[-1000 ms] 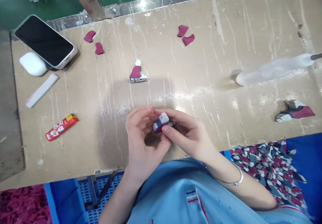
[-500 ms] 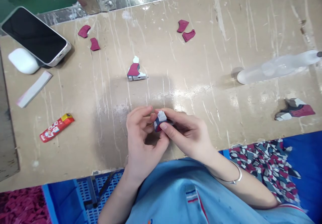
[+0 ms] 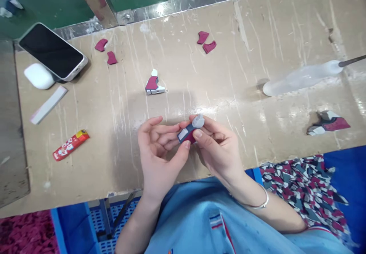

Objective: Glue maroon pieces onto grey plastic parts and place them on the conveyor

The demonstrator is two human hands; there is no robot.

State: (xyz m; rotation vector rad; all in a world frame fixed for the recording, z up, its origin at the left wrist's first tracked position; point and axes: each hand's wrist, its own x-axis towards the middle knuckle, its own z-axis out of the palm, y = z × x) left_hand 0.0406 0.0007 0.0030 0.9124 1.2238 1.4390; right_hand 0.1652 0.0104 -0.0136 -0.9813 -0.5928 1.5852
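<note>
Between my two hands is a small plastic toy part point(image 3: 187, 133), dark blue and maroon with light grey pieces, its rounded grey end tilted up to the right. My right hand point(image 3: 219, 143) pinches it between thumb and fingers near the grey end. At its lower left end, the thumb and a fingertip of my left hand point(image 3: 160, 143) press on it, the other fingers loosely curled. Beyond my hands on the table lies a similar assembled part point(image 3: 152, 83) in maroon, white and grey. Two maroon pieces point(image 3: 203, 37) rest farther back, and another two maroon pieces point(image 3: 101, 45) lie back left.
At left are a phone point(image 3: 53, 52), a white case point(image 3: 39, 75), a pale strip point(image 3: 48, 105) and a red packet point(image 3: 71, 145). A translucent bottle point(image 3: 303, 79) and a larger assembled part point(image 3: 328, 124) lie right. Bins of maroon pieces point(image 3: 27, 233) and mixed parts point(image 3: 300, 189) stand below the table edge.
The part in my hands has been turned, so its grey end now points up and right and its side shows. My left fingers have spread a little. The camera view has shifted slightly.
</note>
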